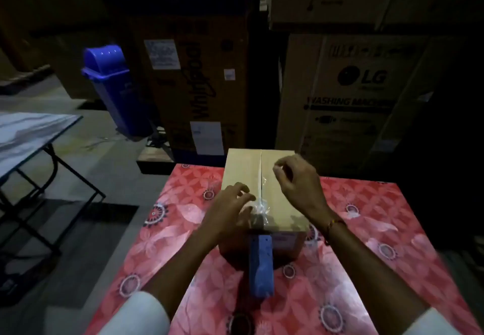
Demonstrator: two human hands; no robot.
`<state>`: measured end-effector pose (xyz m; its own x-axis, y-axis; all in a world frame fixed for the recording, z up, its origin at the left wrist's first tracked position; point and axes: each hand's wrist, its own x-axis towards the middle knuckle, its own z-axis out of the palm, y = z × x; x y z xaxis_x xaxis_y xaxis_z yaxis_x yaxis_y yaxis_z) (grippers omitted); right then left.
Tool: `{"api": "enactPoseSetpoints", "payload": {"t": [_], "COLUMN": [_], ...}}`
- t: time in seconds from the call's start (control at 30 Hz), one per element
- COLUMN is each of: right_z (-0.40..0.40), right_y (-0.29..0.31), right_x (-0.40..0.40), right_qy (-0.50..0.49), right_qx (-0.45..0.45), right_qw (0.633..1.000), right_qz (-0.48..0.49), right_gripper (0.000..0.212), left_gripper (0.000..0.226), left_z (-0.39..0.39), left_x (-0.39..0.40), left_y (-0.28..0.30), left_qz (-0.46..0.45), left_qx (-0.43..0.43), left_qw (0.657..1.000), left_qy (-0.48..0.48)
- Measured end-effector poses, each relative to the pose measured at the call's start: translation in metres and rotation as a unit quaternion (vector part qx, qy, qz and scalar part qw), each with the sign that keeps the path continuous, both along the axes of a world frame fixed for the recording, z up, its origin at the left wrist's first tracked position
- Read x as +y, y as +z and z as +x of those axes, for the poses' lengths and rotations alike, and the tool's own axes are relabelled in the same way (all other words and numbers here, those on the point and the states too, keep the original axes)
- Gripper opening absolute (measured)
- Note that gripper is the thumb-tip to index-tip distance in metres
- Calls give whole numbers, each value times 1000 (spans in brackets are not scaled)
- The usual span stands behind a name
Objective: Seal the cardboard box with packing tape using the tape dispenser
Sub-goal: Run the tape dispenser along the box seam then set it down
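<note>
A small cardboard box (243, 172) stands on a table with a red patterned cloth (366, 230). Its top flaps are closed and a strip of clear tape (260, 193) runs along the centre seam, crinkled near the front edge. A blue tape dispenser (260, 264) leans against the box's near side, handle toward me, with no hand on it. My left hand (227, 211) hovers over the box's front left with fingers spread. My right hand (296, 177) is above the right flap, thumb and fingertips pinched together; I cannot tell whether tape is between them.
Large appliance cartons (348, 94) are stacked close behind the table. A blue swing-lid bin (115, 83) stands on the floor at back left. A folding table with a marbled top (28, 130) is at the left. The room is dim.
</note>
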<state>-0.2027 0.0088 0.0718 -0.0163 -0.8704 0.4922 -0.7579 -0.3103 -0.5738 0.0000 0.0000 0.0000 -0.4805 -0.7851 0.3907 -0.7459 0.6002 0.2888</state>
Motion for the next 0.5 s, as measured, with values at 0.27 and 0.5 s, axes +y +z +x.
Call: {"api": "enactPoseSetpoints", "payload": {"t": [0.27, 0.5], "right_z": [16, 30], "right_y": [-95, -136], "right_x": [66, 102], "right_qy": [-6, -99], "right_qx": [-94, -201], "right_qw": [981, 942], "right_qz": [169, 248], "right_gripper": [14, 31], "left_gripper": [31, 38], "left_z": [11, 8], "left_x": [15, 10], "left_y": [-43, -44], "left_qz": [38, 47], "left_qx": [-69, -82], "left_qw": [997, 995], "left_qy": [-12, -10]}}
